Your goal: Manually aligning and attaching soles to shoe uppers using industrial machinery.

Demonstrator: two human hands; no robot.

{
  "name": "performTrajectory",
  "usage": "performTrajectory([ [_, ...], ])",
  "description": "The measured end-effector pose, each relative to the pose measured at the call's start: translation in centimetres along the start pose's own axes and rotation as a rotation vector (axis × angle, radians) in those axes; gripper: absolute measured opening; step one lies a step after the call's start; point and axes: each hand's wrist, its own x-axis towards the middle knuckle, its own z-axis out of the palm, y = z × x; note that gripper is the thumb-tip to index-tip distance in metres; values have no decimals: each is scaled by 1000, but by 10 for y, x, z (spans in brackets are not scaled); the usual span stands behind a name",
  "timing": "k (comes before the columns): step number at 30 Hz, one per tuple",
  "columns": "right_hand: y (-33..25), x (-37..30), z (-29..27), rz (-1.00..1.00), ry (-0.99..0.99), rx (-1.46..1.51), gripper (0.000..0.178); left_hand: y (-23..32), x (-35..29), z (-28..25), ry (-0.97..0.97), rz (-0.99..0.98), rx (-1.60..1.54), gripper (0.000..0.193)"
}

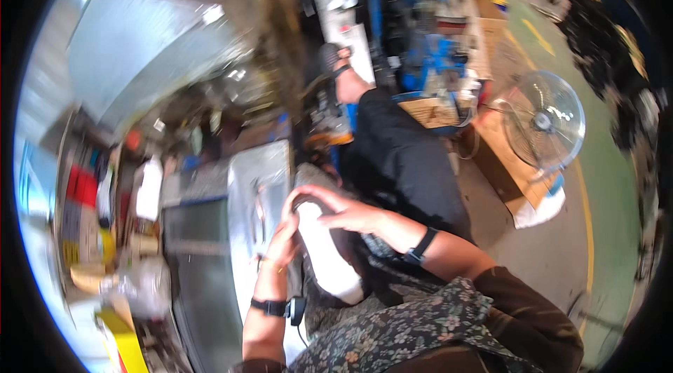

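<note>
Across my lap lies a shoe (327, 261) with its long white sole-shaped face turned up and dark grey material around its far end. My left hand (282, 238) grips its left edge near that far end. From the right, my right hand (349, 214) curls over the far end, its fingers pressed along the rim. The two hands nearly meet there. Fine detail on the shoe is smeared and overexposed, and its underside is hidden.
A pale metal surface (261, 170) and a dark panel (201, 254) stand close on my left. Cluttered shelves (87, 212) lie farther left. To the right are a round fan (543, 120) and a cardboard box (508, 163). Ahead is a sandalled foot (345, 68).
</note>
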Motion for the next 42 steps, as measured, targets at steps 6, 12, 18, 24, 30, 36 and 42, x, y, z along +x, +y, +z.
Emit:
performTrajectory([
  [6,11,0,3,134,152,-115,69,21,5,20,66,-40,143,69],
  [12,11,1,22,43,66,-355,92,57,8,-9,46,-316,-15,95],
  [18,2,-3,57,-147,-192,-728,83,108,24,-28,29,-625,487,74],
  [24,15,-10,2,3,490,-195,29,210,14,-13,109,-235,210,77],
  [30,15,-1,-7,86,548,-186,9,230,89,-50,403,431,418,80],
  [36,29,8,4,173,519,-343,13,78,212,-188,620,386,1520,78],
  [42,22,18,16,263,412,-373,15,42,247,-239,543,121,1394,92],
])
